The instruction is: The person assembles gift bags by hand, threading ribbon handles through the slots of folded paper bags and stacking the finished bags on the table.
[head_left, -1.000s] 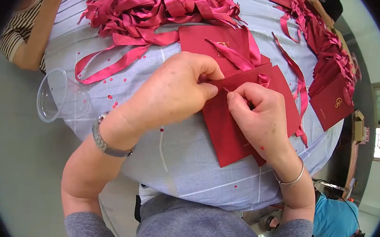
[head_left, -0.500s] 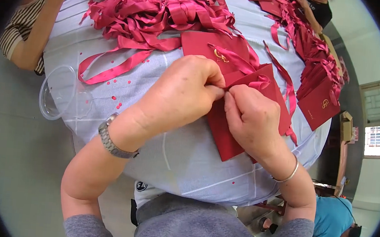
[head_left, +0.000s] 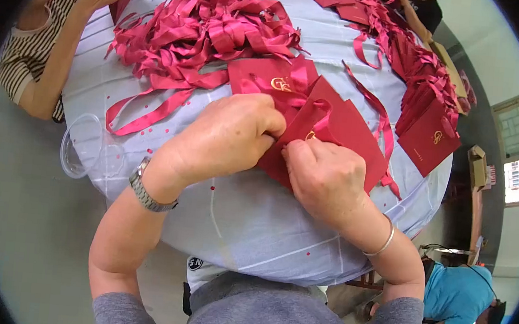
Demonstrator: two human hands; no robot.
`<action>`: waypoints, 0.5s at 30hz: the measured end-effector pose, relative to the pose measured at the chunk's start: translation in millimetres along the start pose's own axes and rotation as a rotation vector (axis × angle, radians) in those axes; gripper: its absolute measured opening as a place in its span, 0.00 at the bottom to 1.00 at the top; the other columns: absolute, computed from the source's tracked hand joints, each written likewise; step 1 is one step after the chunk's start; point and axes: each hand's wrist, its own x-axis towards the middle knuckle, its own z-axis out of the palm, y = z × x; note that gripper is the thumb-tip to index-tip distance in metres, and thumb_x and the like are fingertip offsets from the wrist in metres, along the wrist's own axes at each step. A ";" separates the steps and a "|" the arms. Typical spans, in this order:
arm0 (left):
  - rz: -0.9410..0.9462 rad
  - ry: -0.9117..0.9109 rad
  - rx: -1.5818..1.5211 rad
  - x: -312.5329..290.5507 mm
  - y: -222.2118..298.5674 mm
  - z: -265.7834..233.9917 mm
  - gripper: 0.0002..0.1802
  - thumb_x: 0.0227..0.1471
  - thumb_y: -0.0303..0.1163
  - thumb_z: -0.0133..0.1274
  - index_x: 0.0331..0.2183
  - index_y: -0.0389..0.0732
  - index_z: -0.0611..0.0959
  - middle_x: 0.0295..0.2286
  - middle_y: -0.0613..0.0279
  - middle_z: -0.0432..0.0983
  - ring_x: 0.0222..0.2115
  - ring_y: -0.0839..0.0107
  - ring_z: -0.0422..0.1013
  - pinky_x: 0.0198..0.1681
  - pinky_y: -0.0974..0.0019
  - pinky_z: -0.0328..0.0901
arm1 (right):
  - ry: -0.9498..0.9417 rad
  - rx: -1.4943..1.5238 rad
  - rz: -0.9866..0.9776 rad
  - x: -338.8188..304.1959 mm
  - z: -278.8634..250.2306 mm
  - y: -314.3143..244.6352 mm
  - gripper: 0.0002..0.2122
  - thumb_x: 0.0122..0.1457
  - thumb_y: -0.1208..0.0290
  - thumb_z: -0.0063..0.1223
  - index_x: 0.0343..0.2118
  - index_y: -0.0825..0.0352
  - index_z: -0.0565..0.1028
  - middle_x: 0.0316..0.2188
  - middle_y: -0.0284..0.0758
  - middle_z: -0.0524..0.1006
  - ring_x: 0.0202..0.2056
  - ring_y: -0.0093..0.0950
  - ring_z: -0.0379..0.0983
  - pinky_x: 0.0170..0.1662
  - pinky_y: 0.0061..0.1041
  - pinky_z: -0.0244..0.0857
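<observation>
Both my hands are over a dark red paper gift bag (head_left: 358, 130) with a pinkish-red ribbon looped at its top. My left hand (head_left: 228, 128), a metal watch on its wrist, is closed in a pinch at the bag's left edge. A closed pinch of my right hand (head_left: 326, 171), with a bangle at the wrist, grips the front of the same bag. The fingertips are partly hidden, so a ribbon end between them cannot be ruled out. Just beyond lies another red gift bag (head_left: 243, 71) with a gold emblem and a ribbon.
A heap of red ribbons (head_left: 215, 28) covers the far middle of the cloth-covered table (head_left: 204, 231). Finished-looking red bags (head_left: 431, 140) line the right side. A clear plastic cup (head_left: 82, 146) lies at the left edge among small red paper dots. People sit at the far left and far right.
My hands have moved slightly left and nearer, and their fingertips have drawn a little apart. The bag has turned and shifted left with them. At far left, the other person's hand has come further into view.
</observation>
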 end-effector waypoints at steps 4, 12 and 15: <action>-0.096 -0.054 0.080 0.4 3.6 -3.8 0.04 0.43 0.24 0.50 0.25 0.39 0.80 0.25 0.54 0.73 0.29 0.52 0.72 0.31 0.52 0.66 | -0.093 -0.106 -0.032 -7.7 -31.4 -10.8 0.16 0.50 0.63 0.58 0.39 0.68 0.74 0.21 0.29 0.71 0.23 0.24 0.70 0.25 0.25 0.62; -0.071 -0.031 0.070 -3.0 2.3 1.5 0.05 0.40 0.20 0.51 0.26 0.35 0.79 0.24 0.56 0.73 0.27 0.57 0.72 0.28 0.60 0.65 | -0.129 -0.023 -0.116 -28.1 -60.1 -2.6 0.21 0.50 0.67 0.59 0.46 0.70 0.73 0.38 0.38 0.76 0.39 0.29 0.72 0.38 0.27 0.63; -0.059 -0.029 0.060 -5.2 -2.8 1.9 0.06 0.40 0.20 0.52 0.26 0.35 0.79 0.24 0.56 0.73 0.27 0.57 0.72 0.29 0.61 0.66 | 0.220 -0.005 -0.186 -37.7 -59.9 16.2 0.19 0.52 0.72 0.58 0.48 0.69 0.72 0.44 0.42 0.74 0.44 0.34 0.72 0.45 0.31 0.64</action>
